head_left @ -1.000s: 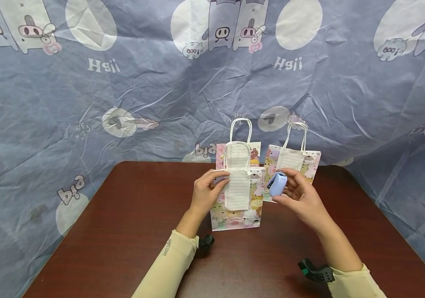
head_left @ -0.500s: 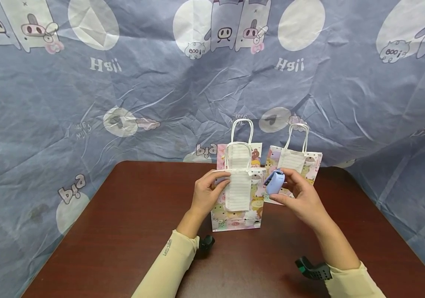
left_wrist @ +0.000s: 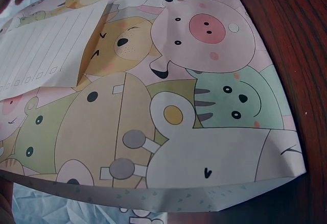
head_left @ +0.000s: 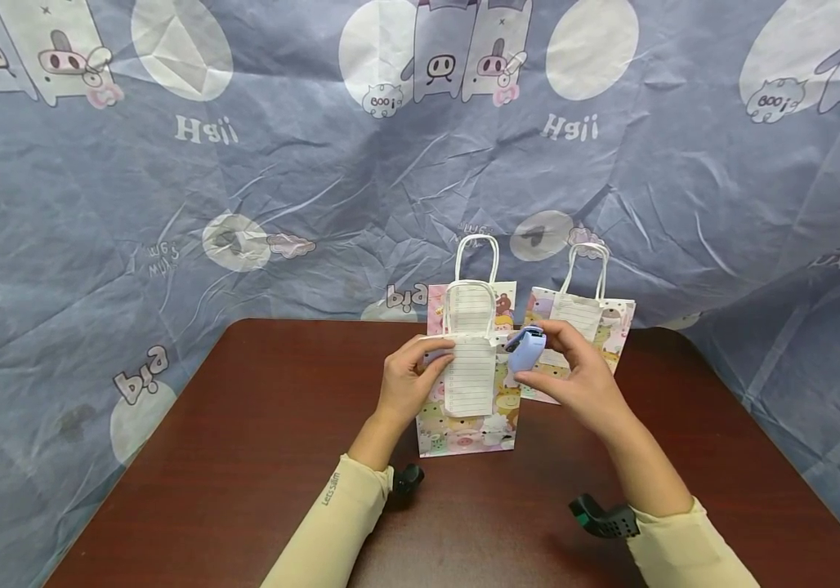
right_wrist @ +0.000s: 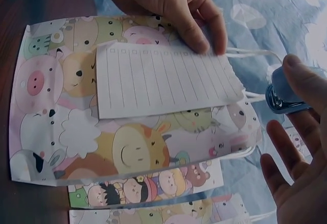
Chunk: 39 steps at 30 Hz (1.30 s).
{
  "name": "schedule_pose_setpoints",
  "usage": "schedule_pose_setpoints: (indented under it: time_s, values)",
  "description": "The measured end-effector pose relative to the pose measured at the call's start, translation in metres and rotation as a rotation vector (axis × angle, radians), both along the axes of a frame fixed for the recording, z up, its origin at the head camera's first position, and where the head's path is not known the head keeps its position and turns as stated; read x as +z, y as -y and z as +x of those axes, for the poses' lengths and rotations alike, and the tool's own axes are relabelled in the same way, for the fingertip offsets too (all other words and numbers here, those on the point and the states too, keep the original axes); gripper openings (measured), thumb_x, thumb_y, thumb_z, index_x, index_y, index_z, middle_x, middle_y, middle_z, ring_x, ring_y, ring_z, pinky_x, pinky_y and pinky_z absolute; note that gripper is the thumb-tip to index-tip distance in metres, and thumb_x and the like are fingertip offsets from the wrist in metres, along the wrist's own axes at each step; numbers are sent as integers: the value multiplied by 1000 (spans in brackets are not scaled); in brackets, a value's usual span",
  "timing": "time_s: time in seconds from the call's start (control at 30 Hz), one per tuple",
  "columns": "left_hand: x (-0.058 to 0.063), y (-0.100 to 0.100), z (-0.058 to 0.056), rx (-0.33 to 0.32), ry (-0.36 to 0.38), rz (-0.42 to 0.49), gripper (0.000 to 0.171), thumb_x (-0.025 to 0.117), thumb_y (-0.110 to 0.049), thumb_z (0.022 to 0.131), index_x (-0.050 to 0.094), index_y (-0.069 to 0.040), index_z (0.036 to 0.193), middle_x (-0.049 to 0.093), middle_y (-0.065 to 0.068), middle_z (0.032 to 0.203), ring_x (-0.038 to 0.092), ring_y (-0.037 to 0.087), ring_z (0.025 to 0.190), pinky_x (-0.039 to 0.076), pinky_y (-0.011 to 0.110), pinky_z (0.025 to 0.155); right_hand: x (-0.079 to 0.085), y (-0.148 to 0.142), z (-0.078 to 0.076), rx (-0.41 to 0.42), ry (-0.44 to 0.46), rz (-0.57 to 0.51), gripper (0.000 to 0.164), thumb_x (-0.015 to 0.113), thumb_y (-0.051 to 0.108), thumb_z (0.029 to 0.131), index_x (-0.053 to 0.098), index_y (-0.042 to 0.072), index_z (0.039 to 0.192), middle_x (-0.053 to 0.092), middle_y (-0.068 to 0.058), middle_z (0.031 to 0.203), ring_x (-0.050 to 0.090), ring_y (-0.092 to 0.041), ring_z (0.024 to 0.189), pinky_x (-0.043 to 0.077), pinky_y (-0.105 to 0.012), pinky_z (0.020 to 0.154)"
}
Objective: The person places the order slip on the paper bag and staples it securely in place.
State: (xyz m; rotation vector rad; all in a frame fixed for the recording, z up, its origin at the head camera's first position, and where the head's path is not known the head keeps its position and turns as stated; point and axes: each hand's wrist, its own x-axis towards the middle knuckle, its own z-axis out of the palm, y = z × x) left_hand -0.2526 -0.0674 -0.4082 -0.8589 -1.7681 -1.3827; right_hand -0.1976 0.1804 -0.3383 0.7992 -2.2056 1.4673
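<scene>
A paper gift bag [head_left: 467,443] printed with cartoon animals stands upright on the table, its white handles up. Against its front lies a lined white sheet of paper [head_left: 470,384] with small checkboxes. My left hand [head_left: 407,377] pinches the sheet and the bag's upper left edge between thumb and fingers. In my right hand [head_left: 583,382] is a small light-blue stapler [head_left: 527,351], held between thumb and fingers with its mouth spread. The stapler overlaps the bag's upper right corner in the head view; the right wrist view shows the stapler [right_wrist: 282,95] beside the handles, apart from the sheet.
Behind stands a pink cartoon bag [head_left: 435,304], mostly hidden. Another animal-print bag [head_left: 617,327] at the right carries a lined sheet [head_left: 574,310] at its top. The dark red-brown table [head_left: 265,457] ends at a blue patterned cloth [head_left: 317,204].
My right hand has moved left with the stapler, closer to the top right corner of the front bag. The left hand keeps its hold on the sheet and bag.
</scene>
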Motion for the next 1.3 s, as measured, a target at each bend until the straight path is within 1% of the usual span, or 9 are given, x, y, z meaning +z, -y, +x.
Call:
schedule_pose_setpoints:
  time_s: [0.13,0.23,0.33,0.43,0.67,0.83,1.07,1.17,1.3]
  values:
    - [-2,1,0,0,-2,-2,18,76,-4,85,75,-6,104,73,10,94,36,6,56,30,15,47,3,8,-3,-28,-28,12,58,83,-7,73,60,5,125,69,17,107,62,2,106,39,-17,100]
    - [-2,2,0,4,-7,-4,18,76,-4,86,75,-6,104,73,10,94,31,4,54,29,15,46,5,14,-5,-16,-55,23,59,84,-6,72,59,5,125,72,7,110,62,2,108,38,-18,102]
    - [-2,1,1,4,-9,-4,18,76,-5,86,75,-6,104,73,9,94,43,6,58,35,16,49,7,20,-7,-2,-75,43,59,84,-4,74,59,4,127,73,-6,113,62,4,110,40,-17,102]
    - [-3,1,1,0,-10,-3,18,76,-5,86,75,-6,104,73,9,95,54,11,67,41,18,55,9,25,-8,10,-82,53,59,83,-3,75,58,4,128,72,-12,115,62,4,111,42,-17,100]
    - [-1,1,-1,4,-23,-16,18,76,-7,87,75,-8,105,73,7,95,49,7,66,37,18,53,12,33,-16,-28,-108,107,59,85,3,75,60,10,128,74,-9,113,62,6,108,45,-24,98]
    - [-1,0,-2,2,-26,-19,19,76,-7,87,76,-8,105,74,7,95,45,8,63,35,17,52,11,39,-21,-43,-136,134,59,86,4,73,61,9,127,73,-9,115,59,6,115,42,-23,104]
    - [-1,0,-1,5,-48,-15,19,76,-4,85,75,-6,104,74,9,94,49,13,62,37,22,51,10,47,-26,-118,-182,223,63,89,9,70,61,7,127,73,-10,114,62,-21,111,51,-36,86]
    - [0,0,-1,9,-49,-19,19,77,-4,85,75,-6,104,74,9,94,53,14,66,39,21,52,10,48,-28,-145,-191,244,64,90,11,70,61,8,127,72,-11,115,62,-28,113,48,-41,88]
    - [0,1,-2,10,-46,-27,19,76,-5,86,75,-7,104,74,8,95,56,14,69,41,20,55,12,50,-29,-148,-204,247,64,89,13,72,61,10,128,72,-10,117,65,-29,115,48,-43,91]
